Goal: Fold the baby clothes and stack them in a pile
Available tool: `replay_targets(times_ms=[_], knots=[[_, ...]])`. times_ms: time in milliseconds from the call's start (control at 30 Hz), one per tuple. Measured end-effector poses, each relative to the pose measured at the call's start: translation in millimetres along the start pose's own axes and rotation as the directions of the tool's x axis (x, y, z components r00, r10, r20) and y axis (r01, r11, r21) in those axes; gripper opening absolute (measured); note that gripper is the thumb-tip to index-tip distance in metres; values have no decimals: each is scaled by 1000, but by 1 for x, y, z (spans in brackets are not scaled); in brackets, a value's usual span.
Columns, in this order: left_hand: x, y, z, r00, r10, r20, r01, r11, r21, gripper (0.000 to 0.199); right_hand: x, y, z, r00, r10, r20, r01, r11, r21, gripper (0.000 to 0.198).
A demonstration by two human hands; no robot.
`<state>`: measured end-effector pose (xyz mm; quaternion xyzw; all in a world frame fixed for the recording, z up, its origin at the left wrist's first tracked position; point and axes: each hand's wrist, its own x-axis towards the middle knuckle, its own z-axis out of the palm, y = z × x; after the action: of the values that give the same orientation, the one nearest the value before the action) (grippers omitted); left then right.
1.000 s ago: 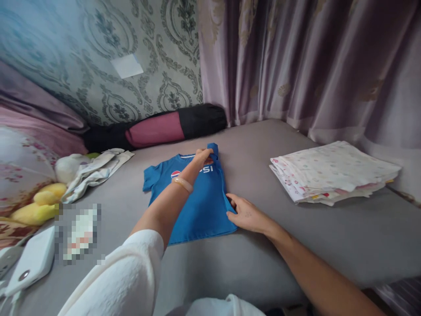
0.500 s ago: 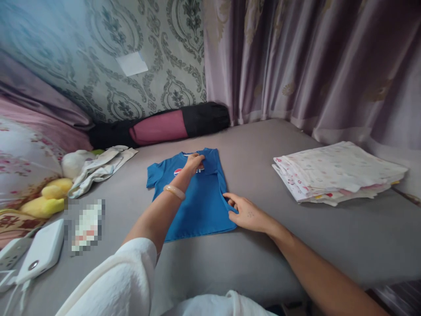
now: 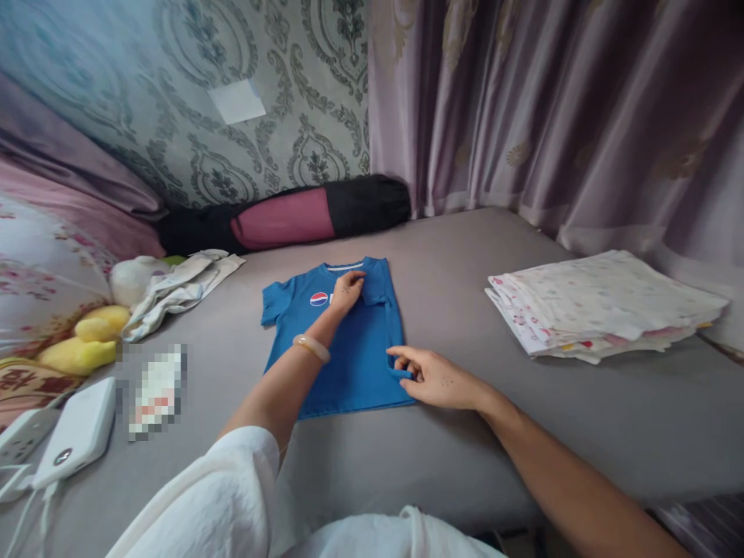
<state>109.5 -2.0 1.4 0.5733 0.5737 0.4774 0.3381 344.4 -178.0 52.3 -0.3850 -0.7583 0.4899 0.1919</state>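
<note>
A blue T-shirt [image 3: 342,364] with a round red, white and blue logo lies spread on the grey bed. Its right side edge and right sleeve are turned inward over the front. Near the neckline, my left hand [image 3: 349,291] has its fingers closed on the shirt at the right shoulder and covers part of the print. At the lower right side, my right hand [image 3: 430,376] pinches the folded edge between thumb and fingers. A pale bangle [image 3: 312,348] circles my left wrist.
On the grey bed sheet [image 3: 465,457], a stack of folded patterned cloths [image 3: 604,302] lies to the right. A long black and pink bag [image 3: 284,217] rests against the wall. At left are a crumpled cloth [image 3: 186,291], yellow plush toy [image 3: 87,341], white power bank [image 3: 75,434] and power strip [image 3: 26,434].
My left hand has moved slightly toward the right shoulder, uncovering the white neckline. My right hand has drawn the shirt's side edge a little further inward. The view has shifted slightly.
</note>
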Motion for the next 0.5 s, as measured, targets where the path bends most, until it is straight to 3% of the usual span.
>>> replay_targets(times_ms=[167,333,400,500], knots=[[-6,-6,2,996,54,-66,-51,998,44,45,1,1,-2,999,-4,54,1,999,47,52],[-7,-9,7,993,108,-54,-103,990,96,63,6,5,-5,989,12,146,-34,989,145,41],[-7,-10,8,988,151,-26,-147,982,120,66,10,5,-6,998,24,53,-30,993,110,39],[-8,-10,8,976,218,15,-218,963,160,66,19,6,-4,975,-88,-204,43,976,-214,42]])
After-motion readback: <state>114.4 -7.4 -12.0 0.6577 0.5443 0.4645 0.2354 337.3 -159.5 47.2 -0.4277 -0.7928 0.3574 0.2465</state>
